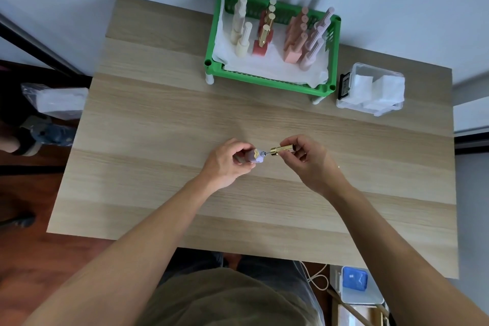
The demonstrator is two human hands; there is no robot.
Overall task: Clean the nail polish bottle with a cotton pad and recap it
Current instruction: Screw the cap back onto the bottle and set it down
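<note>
My left hand (227, 163) grips a small lilac nail polish bottle (256, 156) tilted on its side, neck pointing right. My right hand (309, 157) pinches a gold cap (282, 150) by its far end. The cap sits just right of the bottle's neck, a thin brush stem bridging the small gap between them. Both are held a little above the middle of the wooden table (158, 140). No cotton pad is in either hand; white pads fill a clear plastic box (370, 90) at the back right.
A green basket (270, 79) lined with white paper stands at the back, holding several upright polish bottles in cream, red, salmon and pink. A plastic-wrapped packet (60, 100) lies off the table's left edge. A blue-lidded box (354, 283) sits on the floor by my right.
</note>
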